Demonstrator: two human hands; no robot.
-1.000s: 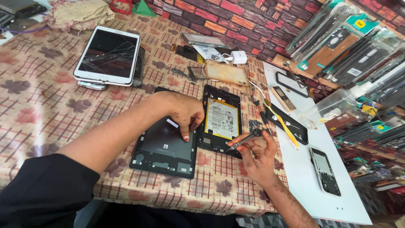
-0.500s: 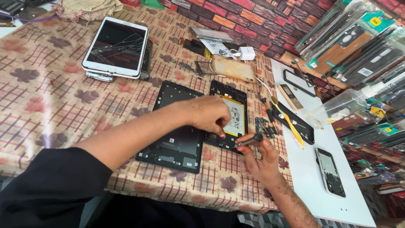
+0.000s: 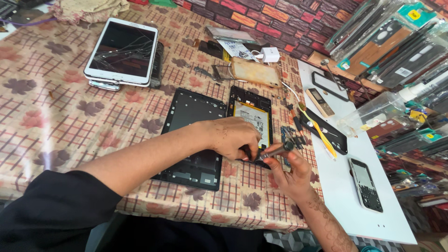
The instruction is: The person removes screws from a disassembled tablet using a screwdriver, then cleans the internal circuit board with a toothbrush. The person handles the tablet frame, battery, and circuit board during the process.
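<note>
**Dark metal tool meets the opened tablet's lower edge**

Metal first: our right hand point(image 3: 291, 175) has its fingers curled shut around a slim dark screwdriver point(image 3: 273, 151), the thumb and forefinger pinching its shaft, the tip pointing left toward the bottom of the opened tablet point(image 3: 249, 123). Our left hand point(image 3: 231, 137) lies over that same lower edge, fingers bent down and pressed close against the tool tip (whether they pinch a small part there, we cannot tell; the fingertips are hidden).

A second ago the left hand rested on the black frame point(image 3: 193, 135) beside the tablet and the right hovered apart with the tool; since then the two have come together at one spot, which we judge to mean work on a fastener or connector at the tablet's base is under way.

Outward from the hands: the tablet's pale battery point(image 3: 252, 120) shows above our knuckles. Small loose parts point(image 3: 291, 135) lie just to the right, then a yellow tool point(image 3: 319, 133) across a black phone frame point(image 3: 326, 133). A dark phone point(image 3: 366, 184) sits on the white board point(image 3: 336, 186). Far left, a cracked white tablet point(image 3: 121, 51) rests on the patterned cloth point(image 3: 60, 121).
</note>
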